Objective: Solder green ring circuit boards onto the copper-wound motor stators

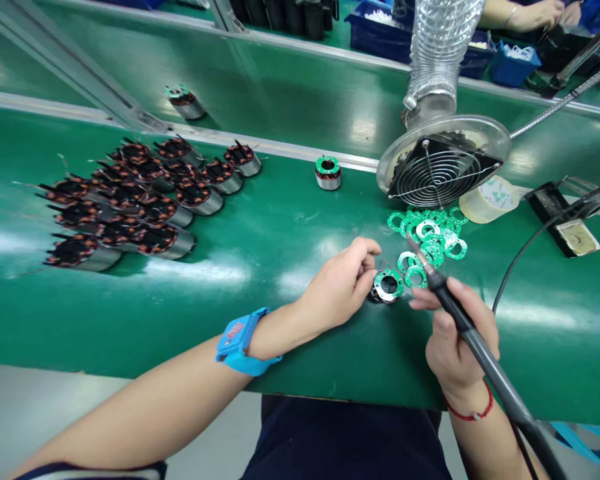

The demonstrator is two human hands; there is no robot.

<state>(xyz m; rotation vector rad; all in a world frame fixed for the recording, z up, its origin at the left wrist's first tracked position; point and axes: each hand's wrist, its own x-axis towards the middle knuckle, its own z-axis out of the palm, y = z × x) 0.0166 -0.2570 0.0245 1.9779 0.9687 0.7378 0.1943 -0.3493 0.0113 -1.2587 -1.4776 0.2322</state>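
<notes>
My right hand (463,340) grips a soldering iron (491,363), its metal tip pointing up and left over loose green ring-shaped circuit boards (433,252). Close to the iron, a motor stator (380,297) stands on the bench with a green ring board (389,275) on top. My left hand (337,283), a blue band (243,343) on its wrist, has its fingers curled together at the left edge of that stator. What those fingers pinch, if anything, is hidden; thin wires show beside them.
Several wound stators (165,240) cluster at left. A stator with a ring board (329,179) stands at the back. A fume extractor (443,167) hangs over the boards. A tape roll (487,200) and an iron stand (560,220) sit right. Another person's hands (535,15) work beyond.
</notes>
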